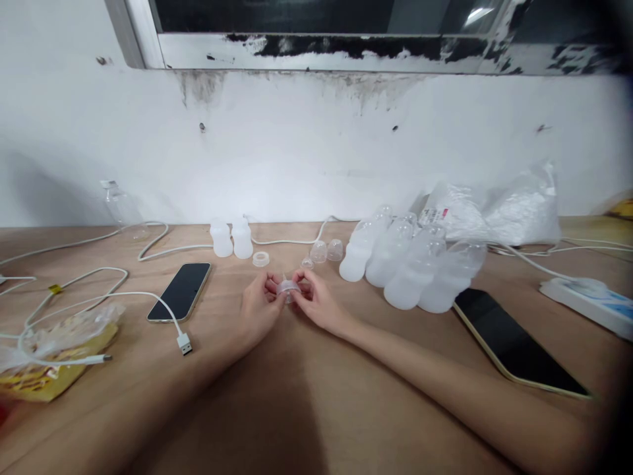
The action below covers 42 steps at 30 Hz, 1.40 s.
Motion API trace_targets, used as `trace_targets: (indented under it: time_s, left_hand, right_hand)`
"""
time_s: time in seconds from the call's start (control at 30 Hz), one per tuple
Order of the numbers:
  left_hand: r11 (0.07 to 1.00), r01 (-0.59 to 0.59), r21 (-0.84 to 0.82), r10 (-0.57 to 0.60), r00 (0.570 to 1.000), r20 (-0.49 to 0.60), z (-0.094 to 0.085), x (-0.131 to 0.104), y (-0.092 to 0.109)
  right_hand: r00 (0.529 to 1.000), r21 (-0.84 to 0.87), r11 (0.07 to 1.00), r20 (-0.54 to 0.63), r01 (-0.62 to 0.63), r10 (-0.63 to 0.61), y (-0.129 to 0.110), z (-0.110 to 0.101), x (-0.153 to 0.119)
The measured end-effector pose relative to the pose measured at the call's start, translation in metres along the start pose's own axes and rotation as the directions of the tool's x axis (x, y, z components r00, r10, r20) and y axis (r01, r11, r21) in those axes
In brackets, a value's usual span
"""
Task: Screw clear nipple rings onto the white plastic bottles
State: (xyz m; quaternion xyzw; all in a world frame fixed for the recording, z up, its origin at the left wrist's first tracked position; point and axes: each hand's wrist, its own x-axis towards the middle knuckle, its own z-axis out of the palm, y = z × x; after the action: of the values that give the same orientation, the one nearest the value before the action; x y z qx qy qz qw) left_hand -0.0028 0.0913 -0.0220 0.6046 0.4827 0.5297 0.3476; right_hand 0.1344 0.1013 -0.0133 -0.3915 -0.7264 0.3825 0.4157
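Between both hands, just above the table, is a small translucent ring with a clear nipple-like piece (287, 287). My left hand (264, 300) pinches its left side, and my right hand (312, 298) pinches its right side. Behind my left hand a loose translucent ring (260, 258) lies on the table. Two white frosted bottles (232, 239) without caps stand farther back. Clear dome caps (326, 250) sit behind my right hand, with a small clear piece (307, 263) in front of them. Several frosted bottles with clear tops (408, 264) stand grouped on the right.
A phone (180, 292) lies at left and a larger phone (517, 343) at right. White cables (163, 303) cross the wooden table (277, 396). A yellow plastic packet (59, 356), clear bottle (119, 208), plastic bag (514, 208) and power strip (588, 303) surround the work area.
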Motion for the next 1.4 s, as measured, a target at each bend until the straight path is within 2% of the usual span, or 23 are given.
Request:
trace_targets:
  time_s: [0.1,0.17,0.3,0.47,0.7,0.87,1.0,1.07,1.13,1.23,1.3,1.4]
  left_hand:
    - [0.998,0.056,-0.024,-0.056,0.998,0.009,0.0,0.001,0.001]
    - [0.995,0.089,-0.048,-0.087,0.995,0.038,0.0,0.002,0.002]
    - [0.994,0.099,-0.049,-0.094,0.992,0.08,-0.001,0.0,0.005]
    - [0.998,0.063,0.025,-0.065,0.997,0.044,-0.001,-0.002,0.007]
    - [0.994,0.107,0.014,-0.108,0.994,0.032,-0.003,0.002,0.005]
    - [0.994,0.1,-0.05,-0.095,0.991,0.09,0.0,-0.002,0.01]
    - [0.998,0.057,-0.003,-0.057,0.993,0.103,0.001,-0.003,0.01]
    - [0.999,0.024,0.045,-0.028,0.996,0.089,0.0,-0.002,0.008]
    - [0.994,-0.016,0.104,0.01,0.998,0.057,0.0,-0.001,0.005]
    - [0.979,-0.072,0.189,0.067,0.997,0.032,-0.002,-0.005,0.007]
    - [0.943,-0.162,0.29,0.134,0.985,0.113,-0.007,-0.007,0.015]
    - [0.797,-0.378,0.471,0.243,0.915,0.323,-0.022,0.003,0.035]
  right_hand:
    - [0.997,0.068,0.995,-0.015,-0.077,0.078,0.0,0.002,0.001]
    - [0.992,0.155,0.98,0.027,-0.123,0.12,0.001,0.002,0.002]
    - [0.992,0.202,0.973,0.078,-0.112,0.098,0.003,-0.002,0.002]
    - [0.991,0.163,0.979,0.065,-0.125,0.116,0.004,-0.003,0.0]
    - [0.984,0.267,0.953,0.14,-0.145,0.11,0.002,0.0,-0.002]
    - [0.995,0.216,0.971,0.039,-0.103,0.097,0.002,-0.003,0.0]
    - [0.989,0.195,0.969,0.005,-0.149,0.151,0.002,-0.004,0.001]
    - [0.985,0.24,0.956,0.008,-0.168,0.172,0.001,-0.004,0.002]
    - [0.979,0.346,0.916,0.069,-0.203,0.191,-0.001,-0.004,0.002]
    - [0.957,0.533,0.796,0.195,-0.286,0.213,-0.005,-0.006,0.001]
    - [0.946,0.615,0.719,0.229,-0.324,0.23,-0.007,-0.008,-0.001]
    - [0.94,0.687,0.643,0.21,-0.338,0.268,-0.008,-0.014,-0.009]
